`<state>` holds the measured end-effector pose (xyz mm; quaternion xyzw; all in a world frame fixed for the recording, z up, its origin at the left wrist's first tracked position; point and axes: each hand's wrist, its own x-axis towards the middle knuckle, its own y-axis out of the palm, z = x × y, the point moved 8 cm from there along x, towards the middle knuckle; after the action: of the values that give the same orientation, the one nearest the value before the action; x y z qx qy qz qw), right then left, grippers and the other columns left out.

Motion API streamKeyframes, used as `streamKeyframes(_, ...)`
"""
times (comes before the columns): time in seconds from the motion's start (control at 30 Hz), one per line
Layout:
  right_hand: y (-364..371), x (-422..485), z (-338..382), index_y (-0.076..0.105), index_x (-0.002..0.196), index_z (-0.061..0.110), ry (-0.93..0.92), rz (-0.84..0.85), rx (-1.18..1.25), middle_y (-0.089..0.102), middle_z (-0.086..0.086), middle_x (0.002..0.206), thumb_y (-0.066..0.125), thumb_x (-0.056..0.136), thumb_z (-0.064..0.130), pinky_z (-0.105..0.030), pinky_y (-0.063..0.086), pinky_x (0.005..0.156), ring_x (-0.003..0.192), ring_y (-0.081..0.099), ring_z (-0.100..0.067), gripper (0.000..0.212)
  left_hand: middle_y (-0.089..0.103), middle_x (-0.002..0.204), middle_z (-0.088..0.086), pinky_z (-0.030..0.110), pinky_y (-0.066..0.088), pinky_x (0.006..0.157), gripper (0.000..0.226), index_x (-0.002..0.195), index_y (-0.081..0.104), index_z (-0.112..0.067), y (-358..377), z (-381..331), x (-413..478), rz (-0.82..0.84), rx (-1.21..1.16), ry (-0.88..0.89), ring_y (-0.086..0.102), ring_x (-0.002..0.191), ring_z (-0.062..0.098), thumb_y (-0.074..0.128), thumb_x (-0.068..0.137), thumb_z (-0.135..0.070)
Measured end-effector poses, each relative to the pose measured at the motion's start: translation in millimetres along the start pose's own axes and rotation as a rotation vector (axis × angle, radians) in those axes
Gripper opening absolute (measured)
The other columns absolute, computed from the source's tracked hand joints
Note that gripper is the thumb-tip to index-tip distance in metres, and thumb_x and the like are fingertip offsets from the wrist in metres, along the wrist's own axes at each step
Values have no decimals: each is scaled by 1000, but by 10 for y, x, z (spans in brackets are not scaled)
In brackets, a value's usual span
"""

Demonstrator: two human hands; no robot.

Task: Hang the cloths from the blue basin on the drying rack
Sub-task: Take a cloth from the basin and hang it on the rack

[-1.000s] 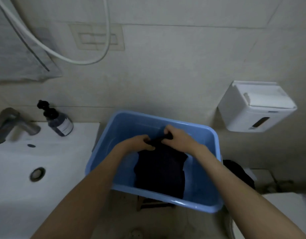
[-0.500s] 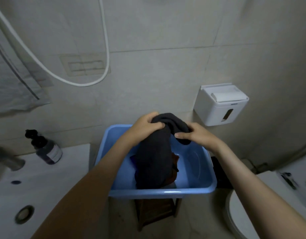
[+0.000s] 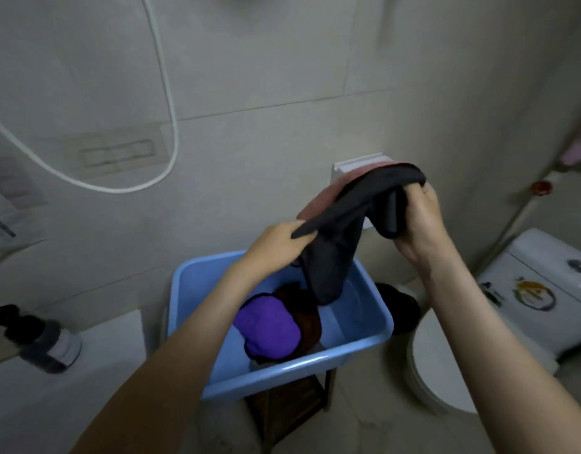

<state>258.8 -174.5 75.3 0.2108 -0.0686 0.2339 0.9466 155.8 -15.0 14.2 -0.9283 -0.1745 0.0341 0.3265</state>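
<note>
A dark grey cloth [image 3: 335, 244] with a pinkish-red back hangs above the blue basin [image 3: 197, 290], its lower end dangling into it. My left hand [image 3: 276, 244] grips the cloth's left edge. Higher up, my right hand [image 3: 420, 224] grips its right end. In the basin lie a purple cloth [image 3: 266, 329] and a dark brown cloth [image 3: 302, 309] beside it. No drying rack is in view.
The basin sits on a dark wooden stool [image 3: 289, 411]. A white sink counter [image 3: 86, 371] with a dark pump bottle [image 3: 43, 342] is at left. A white toilet [image 3: 528, 309] stands at right. A white hose [image 3: 164, 109] loops on the tiled wall, and a white wall dispenser [image 3: 358, 167] sits behind the cloth.
Both hands have lifted the dark grey cloth out of the basin and up to the right, spreading it. The purple and brown cloths underneath have come into view.
</note>
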Motion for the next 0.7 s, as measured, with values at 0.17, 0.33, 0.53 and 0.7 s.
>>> streamKeyframes(0.17,-399,-206,533,46,131,21,-179,-9,-184,53,3,130,38,100,34,-34,39,108,129,47,-15,34,66,115,4,30,55,85,31,117,63,-20,118,-665,172,-58,-505,117,62,106,18,44,95,-9)
streamKeyframes(0.33,-776,-641,835,49,123,15,-113,-125,-259,61,-5,105,33,98,47,-24,49,88,98,62,-9,43,67,102,-2,41,50,95,26,103,61,-32,607,-1452,246,117,-517,247,63,105,21,44,96,-14)
streamKeyframes(0.53,-1477,-1252,999,53,125,10,48,-381,-450,58,-20,124,44,97,12,-26,50,78,95,61,-19,30,65,84,0,35,49,84,20,101,59,-9,1445,-2291,-61,403,-667,353,62,90,19,45,92,3)
streamKeyframes(0.7,-2090,-1846,1337,62,107,25,26,-540,-627,66,9,99,48,97,11,-18,50,79,91,63,-3,22,59,71,-6,33,45,74,28,74,57,-19,2083,-2794,-438,583,-637,468,54,75,11,46,84,4)
